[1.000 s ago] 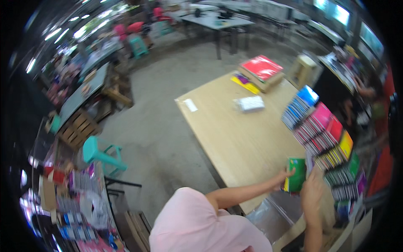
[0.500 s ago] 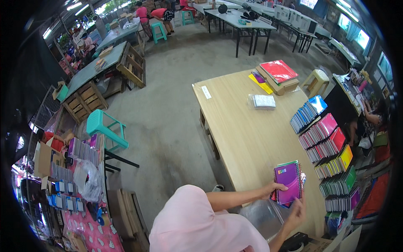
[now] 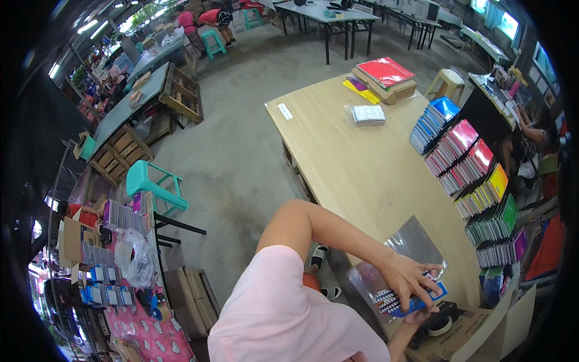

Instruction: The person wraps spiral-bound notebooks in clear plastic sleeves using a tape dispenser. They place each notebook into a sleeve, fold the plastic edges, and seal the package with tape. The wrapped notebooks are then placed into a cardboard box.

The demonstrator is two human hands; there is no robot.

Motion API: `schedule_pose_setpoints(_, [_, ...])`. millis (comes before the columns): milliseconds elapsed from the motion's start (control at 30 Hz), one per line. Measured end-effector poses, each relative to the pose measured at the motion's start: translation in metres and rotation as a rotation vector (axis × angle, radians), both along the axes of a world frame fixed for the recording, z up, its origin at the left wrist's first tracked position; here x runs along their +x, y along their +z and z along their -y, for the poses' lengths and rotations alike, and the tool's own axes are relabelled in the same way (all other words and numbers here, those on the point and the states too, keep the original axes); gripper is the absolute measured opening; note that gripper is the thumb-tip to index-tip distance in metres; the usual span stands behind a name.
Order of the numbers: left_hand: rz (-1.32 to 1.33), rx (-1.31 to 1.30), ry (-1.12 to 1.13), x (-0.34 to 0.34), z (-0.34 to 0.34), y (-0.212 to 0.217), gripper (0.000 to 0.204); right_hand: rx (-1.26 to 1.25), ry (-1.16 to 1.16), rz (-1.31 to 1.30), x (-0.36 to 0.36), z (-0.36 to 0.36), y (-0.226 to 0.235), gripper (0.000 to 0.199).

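On the long wooden table (image 3: 368, 175) seven fanned rows of notebooks are lying along its far right edge: one blue row (image 3: 434, 120), two pink-red rows (image 3: 461, 151), one yellow (image 3: 485, 193), one green (image 3: 497, 220), one purple (image 3: 500, 247) and one teal row (image 3: 494, 280) at the near end. At the table's far end one red-topped stack (image 3: 386, 73) is sitting on a flat box, with one clear-wrapped packet (image 3: 365, 114) lying just nearer along the table and one small white label (image 3: 285, 111) lying near its left edge. At the near corner of the table the left hand (image 3: 407, 277) is resting with fingers spread on a small stack of notebooks (image 3: 401, 300), which is lying half inside one clear plastic bag (image 3: 410, 241) that is spreading out on the table top. The stack is lying directly under the palm, touching it, its blue cover sticking out past the fingertips. The right hand (image 3: 416, 317) is only partly showing beneath the stack; whether it is gripping cannot be told. One tape dispenser (image 3: 437, 323) is sitting just beside it, off the table's corner.
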State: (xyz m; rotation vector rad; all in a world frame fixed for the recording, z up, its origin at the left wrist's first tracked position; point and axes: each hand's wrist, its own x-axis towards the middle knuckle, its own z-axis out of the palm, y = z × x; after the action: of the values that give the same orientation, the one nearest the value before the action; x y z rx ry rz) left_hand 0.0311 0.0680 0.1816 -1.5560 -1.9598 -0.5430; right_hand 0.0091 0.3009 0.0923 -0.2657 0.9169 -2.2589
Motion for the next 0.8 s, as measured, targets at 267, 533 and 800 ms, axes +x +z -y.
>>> schedule_pose_setpoints(267, [0.284,0.082,0.485,-0.002,0.001,-0.045,0.073,0.281,-0.367,0.028,0.014,-0.051,-0.064,0.082])
schedule_pose_setpoints(533, [0.893,0.831,0.374,-0.031,-0.036,-0.141,0.112,0.638,-0.392,-0.88,-0.044,-0.025,-0.068,0.095])
schedule_pose_setpoints(800, [0.918,1.114,0.391,-0.02,-0.07,-0.154,0.106,0.586,-0.59,-0.819,-0.033,0.017,-0.089,0.111])
